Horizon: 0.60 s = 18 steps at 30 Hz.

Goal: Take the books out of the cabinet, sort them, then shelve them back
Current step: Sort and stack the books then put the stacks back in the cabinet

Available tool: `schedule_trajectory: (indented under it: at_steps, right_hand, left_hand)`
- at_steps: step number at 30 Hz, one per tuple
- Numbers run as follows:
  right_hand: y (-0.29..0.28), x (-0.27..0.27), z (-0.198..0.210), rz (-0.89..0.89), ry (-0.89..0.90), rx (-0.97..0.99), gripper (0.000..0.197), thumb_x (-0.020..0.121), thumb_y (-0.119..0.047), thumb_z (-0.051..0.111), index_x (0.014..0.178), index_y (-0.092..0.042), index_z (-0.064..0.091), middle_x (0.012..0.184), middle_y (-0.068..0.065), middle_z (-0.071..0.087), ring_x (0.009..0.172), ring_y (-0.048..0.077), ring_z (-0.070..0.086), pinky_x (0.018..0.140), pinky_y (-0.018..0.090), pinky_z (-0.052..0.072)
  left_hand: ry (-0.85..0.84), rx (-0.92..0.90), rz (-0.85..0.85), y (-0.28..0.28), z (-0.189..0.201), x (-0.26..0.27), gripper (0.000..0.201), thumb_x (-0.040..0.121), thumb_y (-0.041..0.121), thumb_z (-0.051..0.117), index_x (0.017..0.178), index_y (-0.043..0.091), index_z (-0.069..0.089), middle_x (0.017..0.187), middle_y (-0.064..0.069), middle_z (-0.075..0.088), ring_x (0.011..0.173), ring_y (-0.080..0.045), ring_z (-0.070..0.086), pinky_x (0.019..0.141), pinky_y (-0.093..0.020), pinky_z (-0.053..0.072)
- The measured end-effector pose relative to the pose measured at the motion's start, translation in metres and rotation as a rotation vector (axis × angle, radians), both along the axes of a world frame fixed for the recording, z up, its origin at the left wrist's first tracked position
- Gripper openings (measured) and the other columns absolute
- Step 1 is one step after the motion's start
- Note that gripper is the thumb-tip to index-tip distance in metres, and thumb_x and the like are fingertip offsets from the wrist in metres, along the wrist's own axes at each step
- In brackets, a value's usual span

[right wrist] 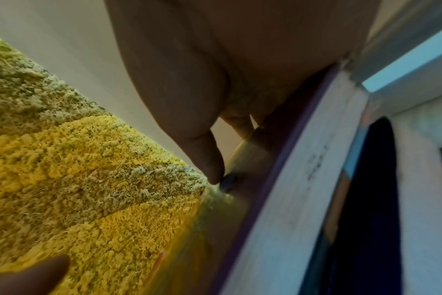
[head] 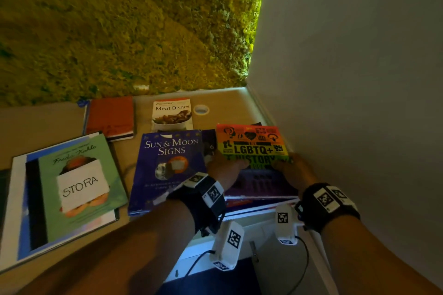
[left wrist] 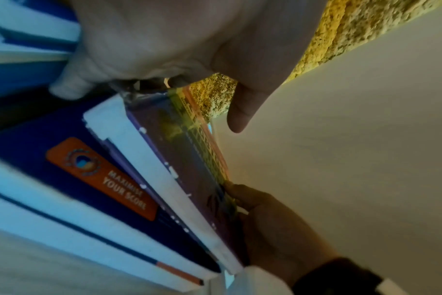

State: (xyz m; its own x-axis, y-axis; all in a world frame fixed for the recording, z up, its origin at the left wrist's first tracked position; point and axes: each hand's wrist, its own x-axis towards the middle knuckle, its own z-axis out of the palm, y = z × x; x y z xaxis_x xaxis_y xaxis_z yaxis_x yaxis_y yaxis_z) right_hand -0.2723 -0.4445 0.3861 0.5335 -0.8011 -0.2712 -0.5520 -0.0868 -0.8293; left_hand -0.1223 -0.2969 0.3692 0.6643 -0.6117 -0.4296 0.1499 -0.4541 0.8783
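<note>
Currently both hands, left hand (head: 224, 165) and right hand (head: 293, 171), pinch the LGBTQ+ History book (head: 251, 142) with curled fingers; lifting could drag the stack (head: 251, 205) beneath, at 6 o'clock, off the surface (head: 227, 103).

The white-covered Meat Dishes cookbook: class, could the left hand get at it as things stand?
Probably yes, once freed. The Meat Dishes cookbook lies uncovered on the beige surface, beyond the blue Sun & Moon Signs book; but the left hand now holds the rainbow LGBTQ+ History book.
</note>
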Motion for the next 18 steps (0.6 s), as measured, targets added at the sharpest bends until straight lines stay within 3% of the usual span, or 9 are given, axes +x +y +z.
schedule_trajectory:
  at_steps: [3, 5, 6, 8, 10, 12, 14, 16, 18]
  right_hand:
    - [0.001, -0.003, -0.003, 0.017, -0.008, -0.025, 0.016, 0.087, -0.016, 0.069, 0.099, -0.016, 0.079, 0.095, 0.009, 0.079, 0.092, 0.031, 0.074, 0.094, 0.055, 0.056]
    - [0.003, -0.003, 0.007, -0.004, -0.031, -0.047, 0.023, 0.077, -0.026, 0.069, 0.096, -0.018, 0.080, 0.090, 0.008, 0.080, 0.089, 0.030, 0.075, 0.089, 0.057, 0.058]
    - [0.001, -0.005, 0.012, -0.014, -0.049, -0.071, 0.021, 0.075, -0.027, 0.069, 0.091, -0.018, 0.080, 0.088, 0.009, 0.080, 0.087, 0.031, 0.075, 0.086, 0.058, 0.059]
    - [0.000, -0.002, 0.030, -0.019, -0.106, -0.113, 0.009, 0.079, -0.023, 0.072, 0.081, -0.019, 0.079, 0.085, 0.010, 0.079, 0.086, 0.031, 0.075, 0.083, 0.058, 0.060]
    - [0.009, 0.005, 0.055, 0.032, -0.223, -0.100, 0.010, 0.084, -0.016, 0.073, 0.077, -0.021, 0.078, 0.078, 0.002, 0.079, 0.077, 0.017, 0.074, 0.081, 0.044, 0.063]
    - [0.029, 0.020, 0.069, 0.114, -0.342, -0.069, 0.026, 0.089, 0.000, 0.069, 0.072, -0.020, 0.073, 0.066, -0.010, 0.075, 0.064, 0.000, 0.070, 0.070, 0.026, 0.060]
    - [0.058, 0.044, 0.070, 0.215, -0.392, -0.016, 0.039, 0.089, 0.012, 0.063, 0.072, -0.023, 0.069, 0.064, -0.019, 0.074, 0.063, -0.009, 0.067, 0.067, 0.017, 0.056]
    - [0.087, 0.070, 0.060, 0.321, -0.397, -0.011, 0.039, 0.087, 0.016, 0.059, 0.078, -0.020, 0.071, 0.075, -0.015, 0.077, 0.072, -0.008, 0.069, 0.074, 0.018, 0.056]
    - [0.109, 0.094, 0.038, 0.394, -0.361, -0.080, 0.024, 0.084, 0.005, 0.061, 0.093, -0.012, 0.075, 0.095, -0.001, 0.079, 0.091, 0.008, 0.074, 0.085, 0.028, 0.058]
  left_hand:
    - [0.037, -0.027, 0.019, 0.016, 0.033, -0.025, 0.111, 0.060, 0.055, 0.083, 0.153, 0.021, 0.032, 0.151, -0.002, 0.044, 0.133, -0.032, 0.048, 0.109, -0.045, 0.044]
    - [0.057, -0.080, 0.026, 0.025, 0.055, -0.036, 0.118, 0.045, 0.060, 0.079, 0.149, 0.024, 0.038, 0.148, -0.003, 0.050, 0.132, -0.030, 0.051, 0.108, -0.047, 0.045]
    - [0.050, -0.147, 0.035, 0.028, 0.062, -0.039, 0.107, 0.045, 0.058, 0.080, 0.142, 0.025, 0.048, 0.138, -0.002, 0.059, 0.124, -0.026, 0.057, 0.104, -0.046, 0.048]
    - [-0.002, -0.246, -0.006, 0.037, 0.081, -0.040, 0.066, 0.066, 0.040, 0.083, 0.126, 0.028, 0.059, 0.119, 0.005, 0.070, 0.109, -0.013, 0.065, 0.092, -0.035, 0.053]
    - [-0.085, -0.289, -0.057, 0.051, 0.094, -0.030, 0.039, 0.086, 0.025, 0.075, 0.119, 0.038, 0.060, 0.116, 0.018, 0.065, 0.104, 0.003, 0.058, 0.086, -0.021, 0.045]
    - [-0.239, -0.188, -0.041, 0.075, 0.101, -0.012, 0.056, 0.082, 0.042, 0.075, 0.134, 0.041, 0.053, 0.132, 0.017, 0.050, 0.122, -0.003, 0.048, 0.102, -0.025, 0.038]
    - [-0.374, -0.084, 0.073, 0.100, 0.093, 0.013, 0.087, 0.062, 0.061, 0.072, 0.142, 0.035, 0.051, 0.146, 0.000, 0.047, 0.134, -0.019, 0.045, 0.113, -0.037, 0.037]
    - [-0.368, -0.062, 0.194, 0.129, 0.082, 0.037, 0.094, 0.048, 0.070, 0.069, 0.135, 0.037, 0.057, 0.139, -0.010, 0.055, 0.125, -0.027, 0.055, 0.108, -0.045, 0.045]
    - [-0.343, -0.049, 0.225, 0.158, 0.069, 0.058, 0.089, 0.045, 0.064, 0.073, 0.129, 0.034, 0.061, 0.125, -0.012, 0.066, 0.109, -0.027, 0.064, 0.098, -0.043, 0.051]
